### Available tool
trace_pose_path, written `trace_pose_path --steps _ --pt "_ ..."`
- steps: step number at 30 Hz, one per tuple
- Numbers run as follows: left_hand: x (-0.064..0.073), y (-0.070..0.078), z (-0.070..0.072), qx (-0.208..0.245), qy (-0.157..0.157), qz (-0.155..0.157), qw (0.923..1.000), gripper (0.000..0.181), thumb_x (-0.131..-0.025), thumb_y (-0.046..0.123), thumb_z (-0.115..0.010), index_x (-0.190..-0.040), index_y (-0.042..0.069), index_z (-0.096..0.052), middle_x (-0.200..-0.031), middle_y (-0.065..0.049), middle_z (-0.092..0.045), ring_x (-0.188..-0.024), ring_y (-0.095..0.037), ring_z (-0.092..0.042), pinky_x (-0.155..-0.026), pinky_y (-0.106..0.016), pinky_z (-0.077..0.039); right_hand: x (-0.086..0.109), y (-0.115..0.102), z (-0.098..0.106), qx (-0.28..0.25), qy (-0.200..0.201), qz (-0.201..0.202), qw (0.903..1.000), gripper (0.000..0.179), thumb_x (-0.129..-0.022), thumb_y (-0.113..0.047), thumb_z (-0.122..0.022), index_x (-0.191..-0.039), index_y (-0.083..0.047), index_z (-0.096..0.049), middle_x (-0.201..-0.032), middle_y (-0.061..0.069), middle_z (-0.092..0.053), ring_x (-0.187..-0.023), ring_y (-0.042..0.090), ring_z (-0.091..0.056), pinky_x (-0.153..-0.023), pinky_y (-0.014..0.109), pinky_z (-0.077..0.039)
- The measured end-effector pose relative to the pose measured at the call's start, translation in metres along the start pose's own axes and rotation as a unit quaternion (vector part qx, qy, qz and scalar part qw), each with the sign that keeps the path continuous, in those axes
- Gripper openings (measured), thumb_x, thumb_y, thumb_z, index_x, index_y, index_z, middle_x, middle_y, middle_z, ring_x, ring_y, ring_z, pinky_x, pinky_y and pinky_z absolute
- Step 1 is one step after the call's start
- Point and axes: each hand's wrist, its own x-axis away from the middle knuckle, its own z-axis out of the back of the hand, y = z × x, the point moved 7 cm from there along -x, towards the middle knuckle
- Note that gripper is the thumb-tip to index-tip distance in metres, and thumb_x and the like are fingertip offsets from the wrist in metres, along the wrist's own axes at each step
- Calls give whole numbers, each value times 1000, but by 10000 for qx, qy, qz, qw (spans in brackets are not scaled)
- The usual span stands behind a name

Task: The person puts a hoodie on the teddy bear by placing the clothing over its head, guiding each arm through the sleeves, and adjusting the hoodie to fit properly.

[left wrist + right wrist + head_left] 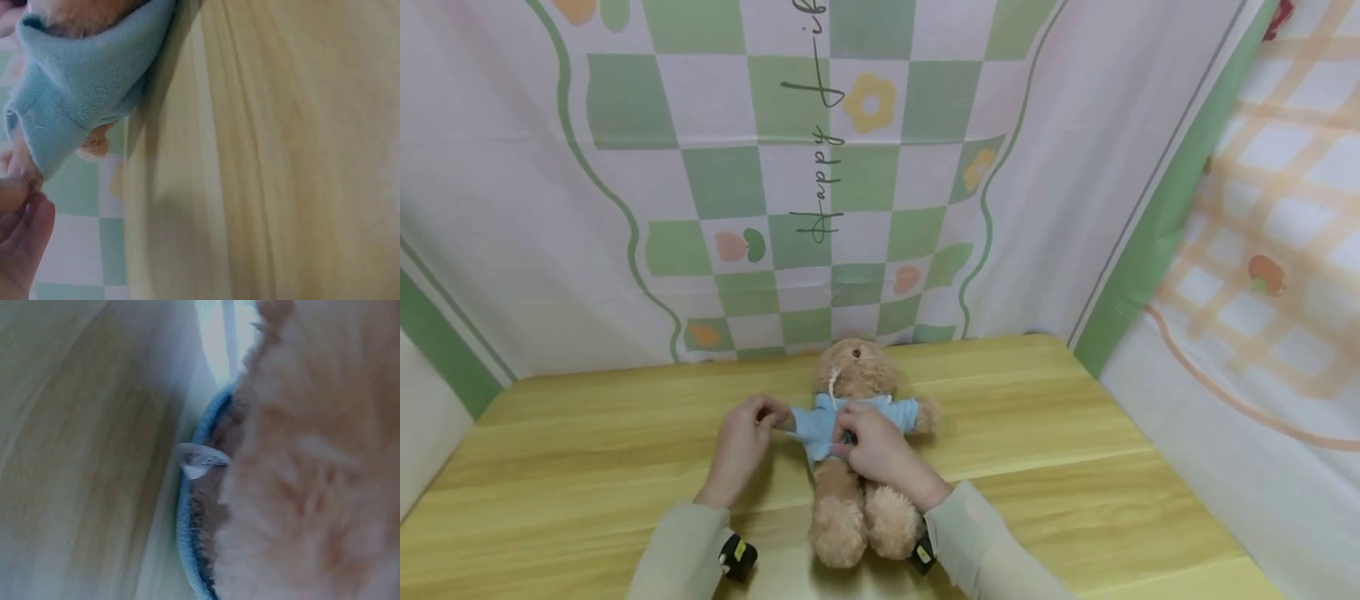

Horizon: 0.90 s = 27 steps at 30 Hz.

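A tan teddy bear lies on its back, head away from me, dressed in a light-blue shirt with a white cord at the neck. My left hand pinches the bear's arm at the end of the left-side sleeve; in the left wrist view, the thumb and fingers meet just below the cuff. Over the belly, my right hand grips the front of the shirt near its hem, its fingertips partly hidden. The right wrist view shows a white tag at the blue hem, beside the bear's blurred fur.
The bear lies on a wood-grain table. A curtain with green checks and lettering hangs along the back edge, and an orange-plaid cloth hangs at the right. Both wrists carry small black cameras.
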Motion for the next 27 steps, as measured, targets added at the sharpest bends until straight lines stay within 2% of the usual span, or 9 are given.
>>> trace_pose_path --steps 3,7,11,15,18,21,24,27 --pt "-3 -4 0 -183 56 97 9998 6 -88 0 -64 -82 0 -66 -86 -14 -69 -79 -25 -65 -67 -33 -53 1 0 -2 -81 -327 93 9994 20 -86 -9 -68 -70 -13 -57 -81 -3 -53 -81 12 -49 -72 23 -43" --pt "-8 -8 -1 -293 99 266 9992 6 -88 -1 -62 -84 -2 -66 -84 -16 -69 -77 -27 -65 -67 -36 -52 4 3 0 -555 -711 201 9957 22 -88 -10 -67 -69 -12 -55 -83 -2 -54 -87 13 -50 -80 26 -44" --pt "-15 -8 -1 -225 215 284 9991 6 -89 -3 -60 -85 -4 -65 -85 -17 -69 -78 -28 -65 -67 -36 -52 6 5 2 -828 -882 324 9921 21 -88 -11 -66 -70 -10 -56 -84 1 -55 -83 10 -49 -80 25 -44" --pt "-15 -6 -3 26 105 253 9996 5 -90 -2 -59 -89 -4 -63 -88 -19 -66 -81 -29 -63 -68 -36 -52 3 6 3 -997 -752 298 9917 16 -89 -13 -65 -75 -8 -61 -88 4 -60 -85 12 -54 -81 23 -46" --pt "-11 -8 -7 297 -88 324 9990 7 -92 0 -57 -95 -4 -62 -93 -20 -64 -85 -30 -63 -72 -37 -54 3 8 6 -1007 -602 421 9922 10 -92 -14 -62 -89 -7 -69 -101 8 -66 -96 19 -61 -88 26 -50" --pt "-7 -11 -10 588 -201 489 9969 13 -95 4 -54 -104 -3 -61 -102 -22 -65 -94 -33 -64 -79 -41 -55 6 12 14 -1072 -339 451 9926 17 -95 -13 -58 -105 -6 -70 -114 11 -66 -106 26 -62 -91 30 -52" --pt "-2 -14 -13 835 -274 642 9941 20 -97 8 -52 -112 -2 -60 -111 -23 -64 -100 -35 -64 -84 -43 -56 12 23 27 -1123 196 272 9931 17 -92 -11 -61 -106 -5 -69 -108 14 -65 -94 24 -63 -80 27 -53" --pt "1 -15 -13 931 -352 805 9918 24 -98 13 -51 -117 0 -59 -116 -23 -62 -102 -35 -64 -83 -40 -56 22 40 36 -1123 579 -260 9916 11 -88 -14 -68 -96 -7 -68 -92 9 -61 -78 11 -55 -70 21 -48"
